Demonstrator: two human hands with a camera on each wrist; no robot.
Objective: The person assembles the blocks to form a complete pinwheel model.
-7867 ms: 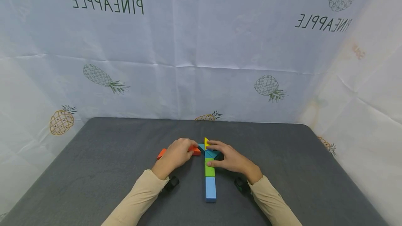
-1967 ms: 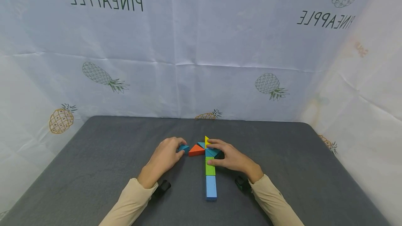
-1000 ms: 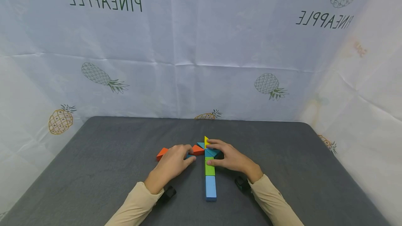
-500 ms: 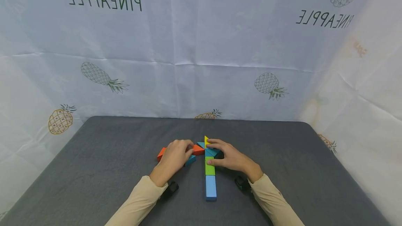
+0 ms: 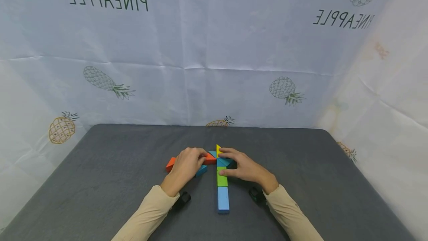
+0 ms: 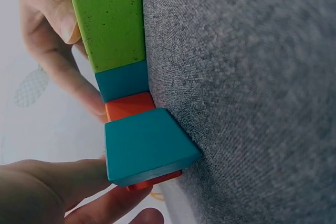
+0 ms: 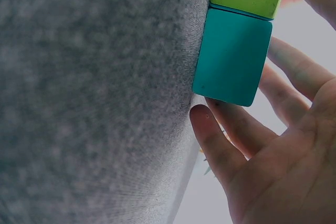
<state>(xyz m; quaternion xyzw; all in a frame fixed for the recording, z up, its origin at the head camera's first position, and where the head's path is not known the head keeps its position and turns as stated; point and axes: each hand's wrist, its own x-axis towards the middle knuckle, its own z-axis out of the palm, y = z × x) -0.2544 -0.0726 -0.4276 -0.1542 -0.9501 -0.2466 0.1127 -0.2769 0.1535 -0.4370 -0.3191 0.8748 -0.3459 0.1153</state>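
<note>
My left hand (image 5: 186,166) pinches the left end of an orange-red triangular block (image 5: 210,158) between thumb and fingertips. A loose teal triangular block (image 5: 201,170) lies just in front of it, large in the left wrist view. Around the top of the block column, my right hand (image 5: 249,167) rests with its fingers spread. Its thumb touches the green block (image 5: 222,181), and its fingertips reach the yellow triangular block (image 5: 218,151) at the far end. Between these lies another teal block (image 5: 223,162), whose side fills part of the right wrist view.
A light blue block (image 5: 223,199) forms the near end of the column. Left of my left hand sits another orange-red block (image 5: 170,164), partly hidden. One more teal piece (image 5: 213,154) shows behind the pinched block. The grey table (image 5: 110,181) ends at a pineapple-print cloth (image 5: 200,96).
My left hand brought the teal triangular block rightward, left it in front of the orange-red one and took hold of the orange-red block. My right hand stayed in place.
</note>
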